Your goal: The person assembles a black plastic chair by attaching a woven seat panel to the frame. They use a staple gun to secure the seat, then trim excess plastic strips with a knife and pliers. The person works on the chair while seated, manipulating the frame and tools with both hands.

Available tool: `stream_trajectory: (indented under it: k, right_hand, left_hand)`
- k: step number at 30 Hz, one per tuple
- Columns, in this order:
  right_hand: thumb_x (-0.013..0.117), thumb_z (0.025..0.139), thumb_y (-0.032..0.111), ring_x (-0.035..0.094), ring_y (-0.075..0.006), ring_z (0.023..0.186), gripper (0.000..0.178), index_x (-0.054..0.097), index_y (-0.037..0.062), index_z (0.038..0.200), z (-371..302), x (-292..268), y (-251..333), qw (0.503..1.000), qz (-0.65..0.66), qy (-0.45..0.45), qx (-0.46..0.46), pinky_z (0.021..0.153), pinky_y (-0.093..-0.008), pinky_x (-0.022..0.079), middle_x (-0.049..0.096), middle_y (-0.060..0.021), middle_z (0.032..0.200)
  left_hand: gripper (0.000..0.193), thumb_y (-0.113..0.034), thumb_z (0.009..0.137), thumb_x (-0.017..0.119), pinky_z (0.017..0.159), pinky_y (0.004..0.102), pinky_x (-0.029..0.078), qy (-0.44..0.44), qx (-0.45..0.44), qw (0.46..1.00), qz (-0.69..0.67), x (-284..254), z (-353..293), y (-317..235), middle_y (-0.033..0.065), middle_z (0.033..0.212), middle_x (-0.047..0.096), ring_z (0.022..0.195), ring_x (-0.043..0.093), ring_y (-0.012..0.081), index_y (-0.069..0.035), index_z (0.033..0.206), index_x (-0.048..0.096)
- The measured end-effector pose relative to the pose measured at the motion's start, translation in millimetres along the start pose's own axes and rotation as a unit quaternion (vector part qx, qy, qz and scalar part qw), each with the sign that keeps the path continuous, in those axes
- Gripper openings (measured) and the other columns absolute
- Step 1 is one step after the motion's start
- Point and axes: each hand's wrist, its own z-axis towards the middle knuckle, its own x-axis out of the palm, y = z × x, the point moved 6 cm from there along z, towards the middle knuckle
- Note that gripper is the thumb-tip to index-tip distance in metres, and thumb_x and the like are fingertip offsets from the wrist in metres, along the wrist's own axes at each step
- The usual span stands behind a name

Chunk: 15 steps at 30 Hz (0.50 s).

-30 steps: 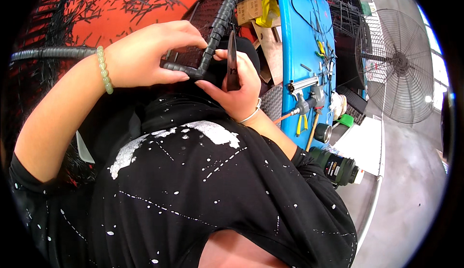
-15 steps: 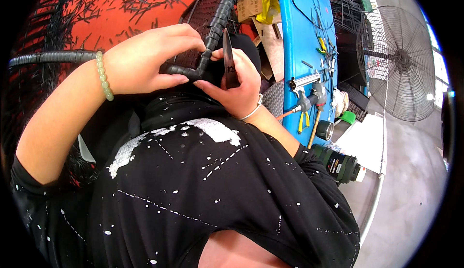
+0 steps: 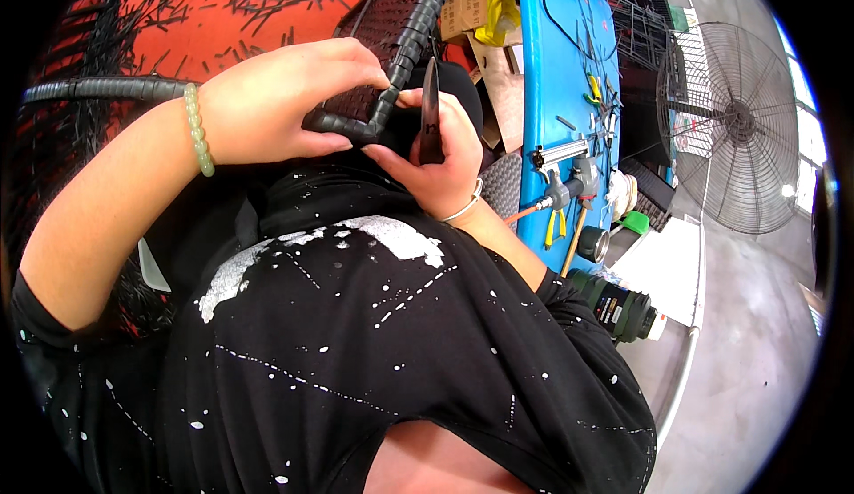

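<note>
In front of my chest is the wrapped black corner of a woven wicker frame (image 3: 384,104), with dark weave filling its inside. My left hand (image 3: 294,93), wearing a green bead bracelet, is closed around the corner, thumb below and fingers above. In my right hand (image 3: 452,142), a knife (image 3: 431,120) with a dark, pointed blade stands tip up against the palm; its handle end is hidden. The right thumb and forefinger reach to the outer side of that same corner, close to the left fingertips. Whether they pinch a strand there is too small to tell.
Short black strips (image 3: 267,4) lie scattered over an orange-red surface at the far left. To the right, a blue table (image 3: 547,67) carries a power tool (image 3: 569,187), yellow-handled pliers (image 3: 556,225) and loose strips. Beyond it stands a large fan (image 3: 738,120). A cardboard box (image 3: 463,13) sits beside the table.
The view has shifted slightly, and both hands with the frame corner appear a little further right. Their hold on the wicker frame and the knife looks the same.
</note>
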Motion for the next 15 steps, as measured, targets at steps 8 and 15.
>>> stream_trajectory:
  k: [8, 15]
  right_hand:
    - [0.093, 0.061, 0.011, 0.065, -0.0276, 0.095, 0.065, 0.062, 0.0014, 0.118, 4.8, 0.4, 0.7, 1.0, -0.002, 0.018, -0.009, 0.084, -0.0346, 0.053, 0.066, -0.0122, 0.108]
    - [0.094, 0.061, 0.011, 0.066, -0.0257, 0.09, 0.065, 0.062, 0.0019, 0.117, 4.2, 0.3, -3.9, 0.999, 0.021, 0.043, 0.008, 0.077, -0.0323, 0.054, 0.066, -0.0126, 0.108]
  left_hand:
    - [0.06, -0.002, 0.07, 0.079, 0.097, 0.04, 0.05, -0.005, 0.015, 1.0, 0.011, 2.2, 0.7, -0.1, 0.0147, 0.121, 0.057, 0.114, 0.058, 0.0352, -0.003, 0.125, 0.055]
    - [0.062, -0.004, 0.066, 0.082, 0.097, 0.0415, 0.05, 0.03, 0.028, 0.999, 0.007, -0.2, 7.1, 4.1, 0.0156, 0.12, 0.058, 0.112, 0.058, 0.0366, -0.003, 0.123, 0.055]
